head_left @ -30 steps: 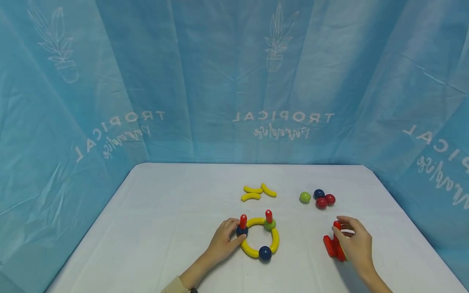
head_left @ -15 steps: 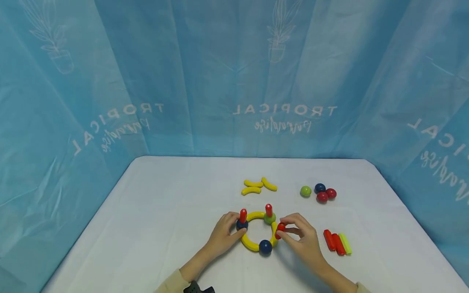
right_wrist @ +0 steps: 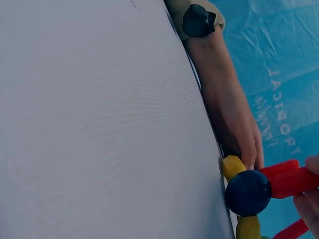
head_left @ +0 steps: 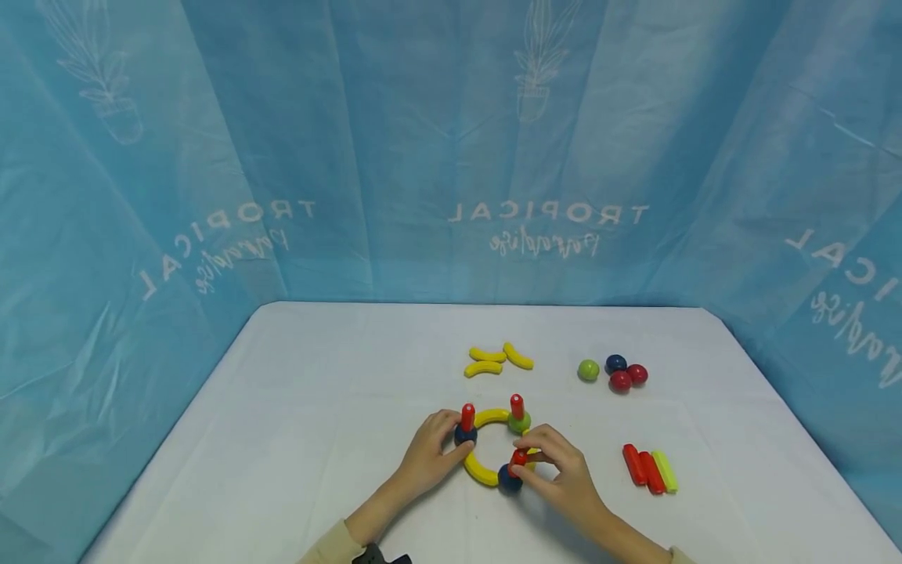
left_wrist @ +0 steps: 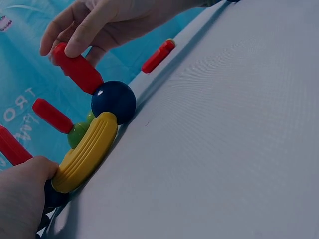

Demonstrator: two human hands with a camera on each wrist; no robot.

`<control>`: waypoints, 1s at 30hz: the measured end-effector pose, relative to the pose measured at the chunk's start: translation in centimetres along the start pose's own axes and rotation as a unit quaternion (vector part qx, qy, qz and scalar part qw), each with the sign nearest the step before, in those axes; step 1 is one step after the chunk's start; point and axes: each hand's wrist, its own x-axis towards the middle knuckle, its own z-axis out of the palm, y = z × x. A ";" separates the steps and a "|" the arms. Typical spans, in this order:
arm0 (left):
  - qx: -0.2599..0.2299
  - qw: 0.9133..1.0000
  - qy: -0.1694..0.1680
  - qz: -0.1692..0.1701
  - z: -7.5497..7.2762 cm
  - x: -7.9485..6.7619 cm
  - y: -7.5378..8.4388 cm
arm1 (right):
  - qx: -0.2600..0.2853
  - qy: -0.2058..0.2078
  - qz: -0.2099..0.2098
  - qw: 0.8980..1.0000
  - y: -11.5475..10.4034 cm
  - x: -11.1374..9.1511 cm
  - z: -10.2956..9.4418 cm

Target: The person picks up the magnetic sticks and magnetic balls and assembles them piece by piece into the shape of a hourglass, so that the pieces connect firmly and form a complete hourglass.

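A ring of yellow curved rods (head_left: 481, 471) joined by balls lies on the table. My left hand (head_left: 428, 453) grips the dark blue ball (head_left: 465, 435) at its left, which bears an upright red rod (head_left: 468, 415). At the back right of the ring, a green ball (head_left: 519, 424) carries another upright red rod (head_left: 517, 406). My right hand (head_left: 564, 476) pinches the top of a red stick (left_wrist: 79, 70) between thumb and fingers. The stick's lower end meets the front dark blue ball (left_wrist: 113, 102), tilted in the left wrist view.
Three yellow curved rods (head_left: 483, 368) lie behind the ring. Farther right sit a loose green ball (head_left: 588, 370), a dark blue ball (head_left: 616, 363) and two red balls (head_left: 620, 381). Two red rods (head_left: 633, 464) lie beside a lime-green rod (head_left: 665, 471) at the right.
My right hand has lifted a red stick from the group at the right and carried it left to the front blue ball. My left hand keeps its grip on the left ball.
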 end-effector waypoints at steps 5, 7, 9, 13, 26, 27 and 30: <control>0.001 1.000 0.012 0.008 -0.1 0.1 -0.2 | -0.013 -0.001 -0.018 1.000 0.1 0.4 0.5; -0.001 1.000 0.014 0.010 -0.1 0.2 -0.3 | -0.017 -0.003 -0.037 0.999 0.2 0.5 0.7; -0.006 1.000 0.013 0.012 -0.1 0.2 -0.3 | -0.021 -0.008 -0.044 0.999 0.2 0.5 0.8; 0.000 1.000 0.011 0.016 0.1 0.1 -0.3 | -0.047 -0.040 0.002 0.998 0.1 0.2 0.8; 0.003 1.000 0.011 0.018 0.2 0.0 0.0 | -0.094 -0.097 0.127 0.983 0.4 -0.3 0.8; 0.004 1.000 0.013 0.019 0.3 0.0 -0.1 | -0.093 -0.099 0.125 0.983 0.4 -0.2 0.7; 0.009 1.000 0.016 0.018 0.3 0.0 -0.2 | -0.088 -0.114 0.115 0.983 0.4 0.1 0.1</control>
